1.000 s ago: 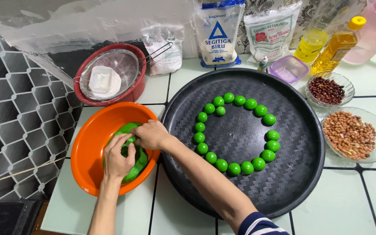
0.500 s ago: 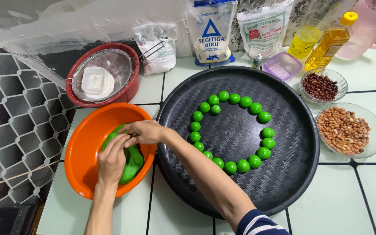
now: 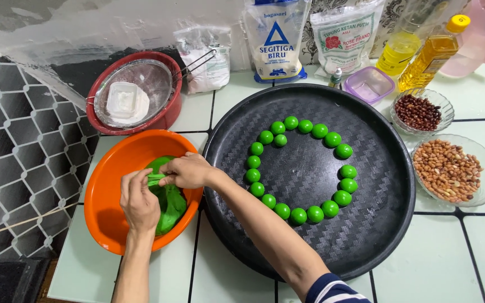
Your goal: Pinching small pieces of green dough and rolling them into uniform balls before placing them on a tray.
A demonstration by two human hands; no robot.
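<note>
Head view: we've got both hands in the orange bowl (image 3: 105, 185), working the green dough (image 3: 169, 199).
Our right hand (image 3: 186, 171) reaches across from the black tray (image 3: 321, 247), fingers narrowed to a pinch on a strip of dough at the lump's upper edge; our left hand (image 3: 140, 201) curls around the lump's left side, fingers closed against it. The bowl sits near the counter's left edge, touching the tray's rim. We judge this dough soft, light and pliable, likely a bit tacky, so it should tear rather than lift whole; best taken by pinching a small piece off the top. A ring of green balls (image 3: 298, 168) lies on the tray.
</note>
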